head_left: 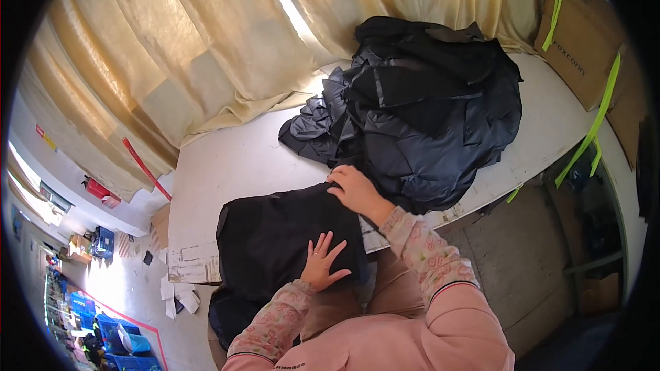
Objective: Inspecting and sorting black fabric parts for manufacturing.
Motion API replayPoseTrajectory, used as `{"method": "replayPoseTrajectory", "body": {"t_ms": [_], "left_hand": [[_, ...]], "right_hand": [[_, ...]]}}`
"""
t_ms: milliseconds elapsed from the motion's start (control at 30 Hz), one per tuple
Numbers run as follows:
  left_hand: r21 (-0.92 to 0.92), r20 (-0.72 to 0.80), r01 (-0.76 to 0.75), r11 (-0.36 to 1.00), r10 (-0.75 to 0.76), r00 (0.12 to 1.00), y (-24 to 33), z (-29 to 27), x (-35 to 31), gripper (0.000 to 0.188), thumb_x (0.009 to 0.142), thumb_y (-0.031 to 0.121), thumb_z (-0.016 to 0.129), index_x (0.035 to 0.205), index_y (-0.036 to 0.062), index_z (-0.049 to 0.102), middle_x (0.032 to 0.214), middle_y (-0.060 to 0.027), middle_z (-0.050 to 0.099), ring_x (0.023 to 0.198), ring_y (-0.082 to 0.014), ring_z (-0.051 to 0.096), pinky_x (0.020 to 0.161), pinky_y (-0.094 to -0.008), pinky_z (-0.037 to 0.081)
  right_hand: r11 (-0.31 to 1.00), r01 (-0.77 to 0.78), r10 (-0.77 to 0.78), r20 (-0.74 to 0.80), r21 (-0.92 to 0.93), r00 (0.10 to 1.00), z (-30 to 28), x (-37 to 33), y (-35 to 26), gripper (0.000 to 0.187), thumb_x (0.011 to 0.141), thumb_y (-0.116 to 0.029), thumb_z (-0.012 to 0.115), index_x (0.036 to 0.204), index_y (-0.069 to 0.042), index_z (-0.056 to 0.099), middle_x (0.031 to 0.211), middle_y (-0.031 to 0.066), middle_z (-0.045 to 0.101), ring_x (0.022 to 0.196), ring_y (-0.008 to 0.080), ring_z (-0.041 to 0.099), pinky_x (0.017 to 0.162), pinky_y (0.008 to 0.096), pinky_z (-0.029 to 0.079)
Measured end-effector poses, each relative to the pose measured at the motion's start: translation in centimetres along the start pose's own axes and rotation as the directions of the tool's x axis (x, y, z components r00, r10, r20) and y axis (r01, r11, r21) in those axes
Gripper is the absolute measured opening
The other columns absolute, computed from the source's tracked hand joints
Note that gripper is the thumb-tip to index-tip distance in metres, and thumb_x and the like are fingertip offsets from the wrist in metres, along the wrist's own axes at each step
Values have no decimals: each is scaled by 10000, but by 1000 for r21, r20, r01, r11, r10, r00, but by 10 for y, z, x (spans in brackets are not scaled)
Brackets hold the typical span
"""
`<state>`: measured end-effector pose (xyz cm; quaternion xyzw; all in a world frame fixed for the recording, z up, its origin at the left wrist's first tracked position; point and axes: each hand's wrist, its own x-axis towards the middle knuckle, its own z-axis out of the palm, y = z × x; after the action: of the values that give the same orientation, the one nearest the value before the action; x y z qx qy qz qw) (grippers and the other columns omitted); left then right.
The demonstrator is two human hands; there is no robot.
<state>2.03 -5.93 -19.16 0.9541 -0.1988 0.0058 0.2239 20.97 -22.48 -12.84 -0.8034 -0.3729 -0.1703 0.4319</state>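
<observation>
A folded piece of black fabric, perhaps a garment, lies over the near edge of the white table and hangs toward my lap. My left hand rests on it with fingers spread, a ring on one finger. At the fabric's far right corner, my right hand has its fingers curled together on the edge; part of the grip is hidden. Just beyond it rises a large heap of black garments, some of them shiny and quilted.
Beige curtains hang along the table's far side. Cardboard sheets with yellow-green straps stand at the right. On the left floor are paper scraps and blue crates; a red fire extinguisher is by the wall.
</observation>
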Motion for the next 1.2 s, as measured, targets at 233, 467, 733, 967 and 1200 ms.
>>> {"method": "replayPoseTrajectory", "body": {"t_ms": [233,467,733,967,1200], "left_hand": [[-61,19,12,998,-11,1000,-2,2,1,762,788,546,660,1431,245,385,1550,-159,167,1431,-375,136,1094,-630,114],[-82,0,24,996,-24,1000,-5,-2,-2,749,790,532,668,1427,250,393,1554,-145,166,1433,-374,131,1091,-635,115],[-333,-236,-88,939,7,972,23,-87,54,738,804,324,727,1415,107,372,1483,-245,262,1387,-413,234,1122,-485,209],[-59,41,-282,957,285,958,69,-74,85,665,819,443,678,1381,187,433,1466,-220,312,1387,-428,234,1084,-615,185],[101,241,-163,981,135,961,38,-7,36,723,799,545,645,1404,222,415,1532,-178,209,1431,-380,137,1085,-652,110]], "right_hand": [[547,-234,-29,-298,-803,954,-165,50,59,194,814,-174,561,828,-48,707,1142,88,590,1239,310,430,1005,507,354],[636,-349,301,-195,-688,933,-220,49,56,238,858,-112,569,1063,-3,627,1244,111,571,1194,340,505,930,414,461],[868,-125,-238,-624,-480,744,-280,36,-52,247,846,-68,647,1054,55,597,1122,189,592,1021,346,591,863,361,487],[855,-126,-55,-331,-503,942,-263,5,34,365,816,-133,669,1143,-15,558,1247,189,534,1030,367,585,872,403,487],[772,-333,316,-128,-542,940,-163,-98,12,829,716,-322,775,1403,-128,354,1492,201,254,1339,414,316,1029,565,346]]}}
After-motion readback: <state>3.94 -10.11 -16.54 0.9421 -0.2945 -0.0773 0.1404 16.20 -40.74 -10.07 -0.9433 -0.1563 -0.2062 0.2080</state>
